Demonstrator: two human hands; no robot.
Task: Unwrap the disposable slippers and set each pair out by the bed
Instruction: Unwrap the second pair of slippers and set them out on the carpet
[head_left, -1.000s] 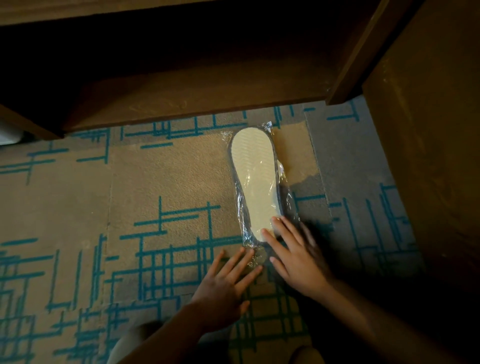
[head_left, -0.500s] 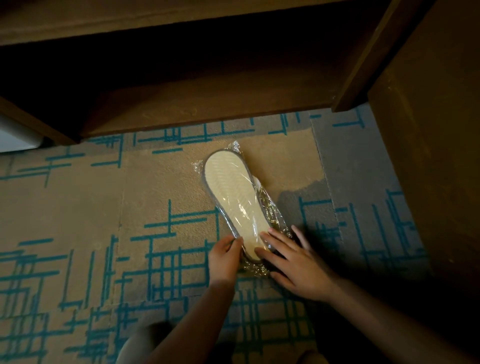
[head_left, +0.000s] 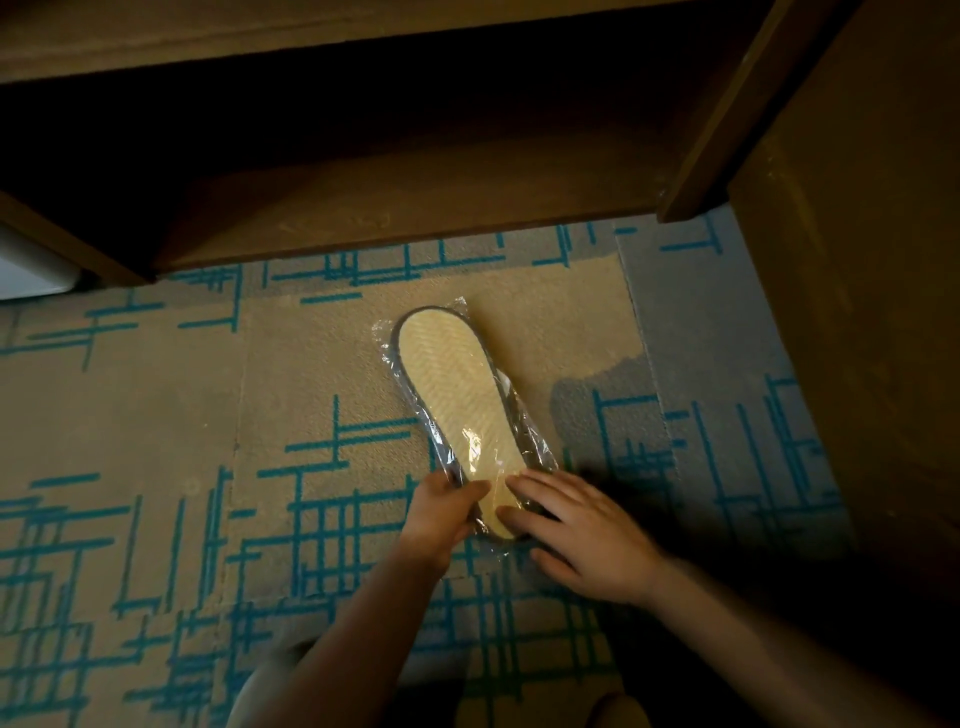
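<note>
The wrapped slippers (head_left: 457, 410) lie sole up on the patterned carpet (head_left: 156, 415), in front of a dark wooden furniture base (head_left: 415, 197), still inside the clear plastic wrapper (head_left: 537, 441). The left hand (head_left: 441, 519) pinches the wrapper at the near end. The right hand (head_left: 582, 535) lies with spread fingers on the heel part.
</note>
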